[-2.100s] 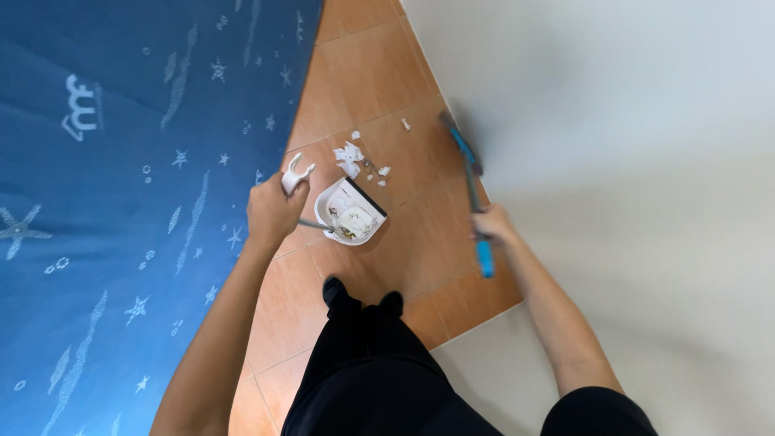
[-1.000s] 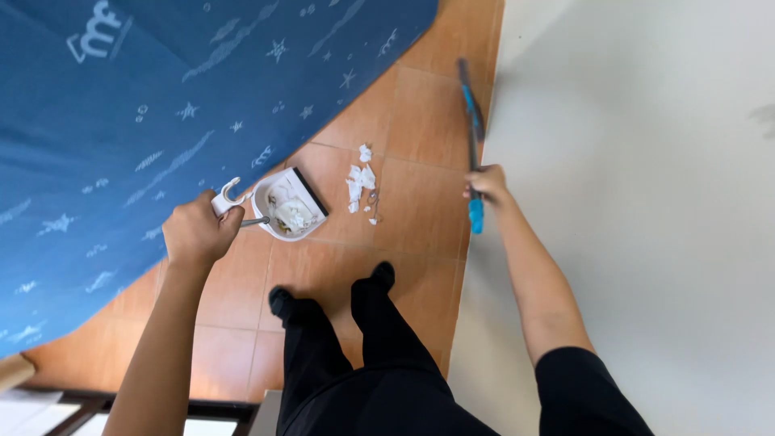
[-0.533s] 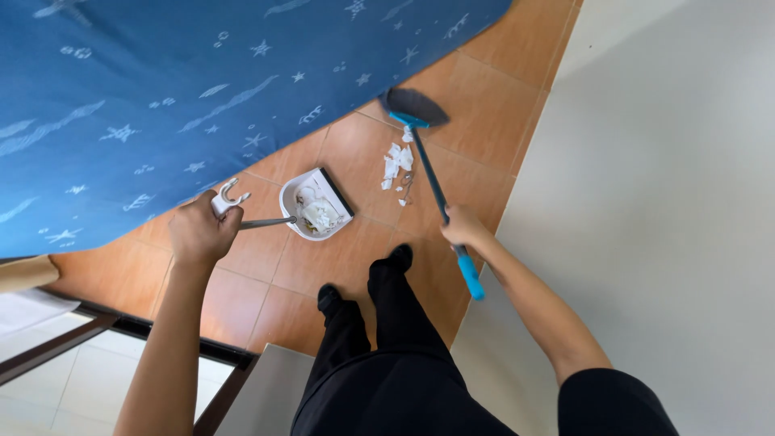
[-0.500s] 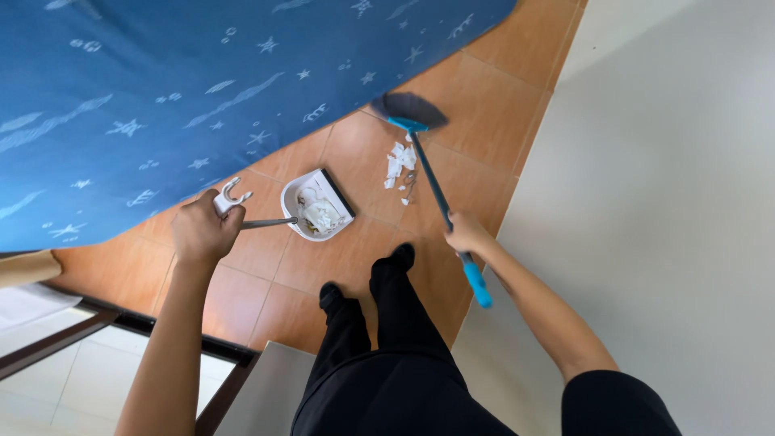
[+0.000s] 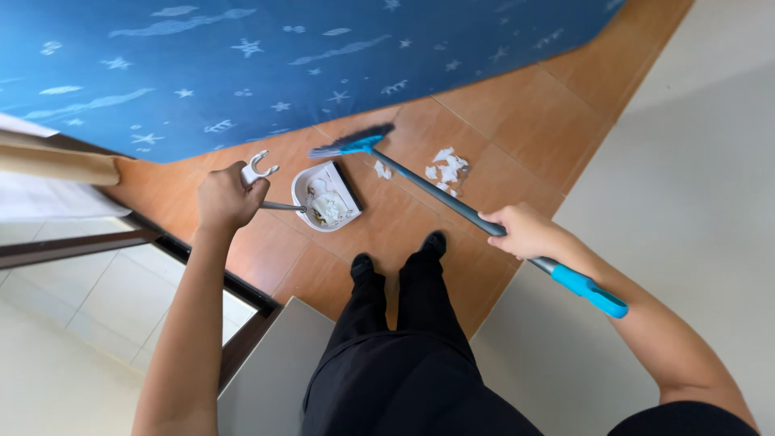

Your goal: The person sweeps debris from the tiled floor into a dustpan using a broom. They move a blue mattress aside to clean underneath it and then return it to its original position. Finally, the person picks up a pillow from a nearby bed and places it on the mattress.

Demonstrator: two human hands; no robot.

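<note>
Hidden: my legs (image 5: 404,339) cover the floor just below me
Left hand (image 5: 224,198): I grip the dustpan (image 5: 324,195) handle, pan on orange tiles (image 5: 525,121)
Right hand (image 5: 525,230): closed round the broom (image 5: 452,206), bristles beside the pan
Scraps (image 5: 446,168): white bits, kind unclear
Far: blue starred mat (image 5: 242,64)
</note>
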